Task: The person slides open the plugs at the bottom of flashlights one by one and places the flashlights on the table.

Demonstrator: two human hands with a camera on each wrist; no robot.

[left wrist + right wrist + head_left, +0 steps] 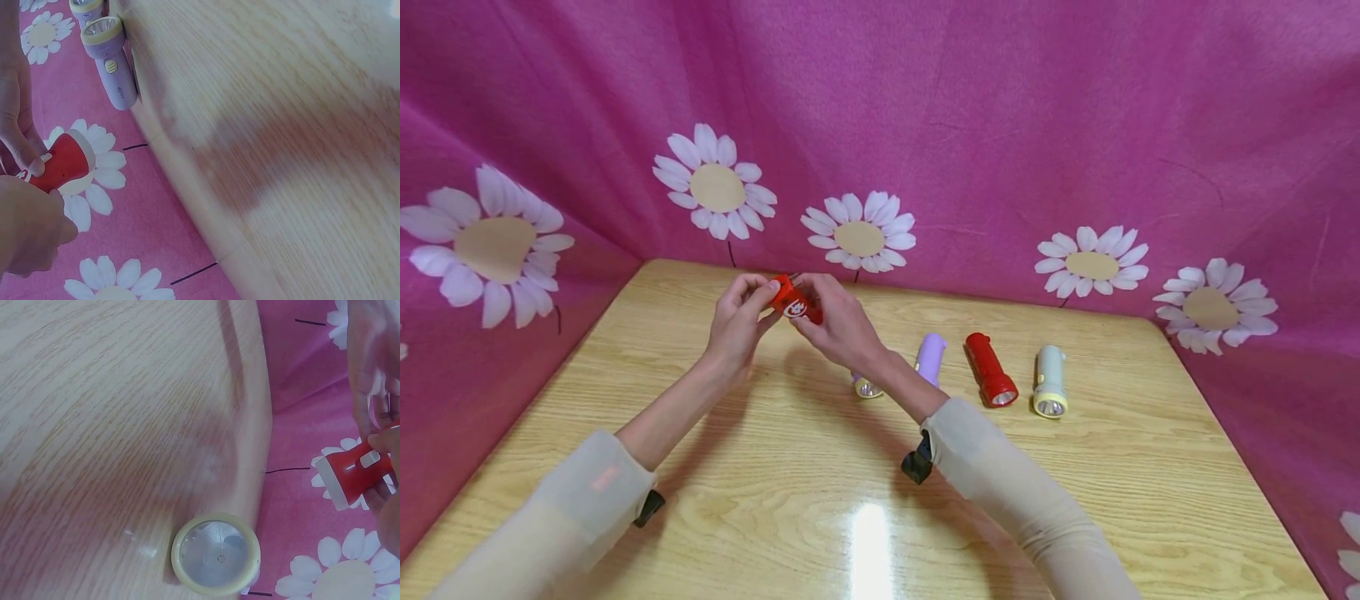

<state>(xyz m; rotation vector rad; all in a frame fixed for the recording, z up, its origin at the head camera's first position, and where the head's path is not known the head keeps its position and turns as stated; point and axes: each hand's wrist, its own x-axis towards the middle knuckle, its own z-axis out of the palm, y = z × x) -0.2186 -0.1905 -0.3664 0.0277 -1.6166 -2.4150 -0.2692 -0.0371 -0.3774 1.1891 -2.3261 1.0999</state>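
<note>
Held in the air over the table's far left part is a red flashlight (788,296) with a white rim round its head, seen in the left wrist view (67,164) and the right wrist view (353,470). My left hand (735,321) grips one side of it, thumb on the red body. From the other side my right hand (842,329) pinches it with thumb and fingers. A white emblem shows on the body between the hands. Fingers cover much of the flashlight in every view.
To the right on the wooden table (775,483) lie a purple flashlight (931,357), a second red flashlight (988,371) and a pale grey one (1050,379) with a yellow rim. Another yellow-rimmed flashlight (868,388) is mostly hidden by my right arm. A pink flowered cloth (970,150) surrounds the table.
</note>
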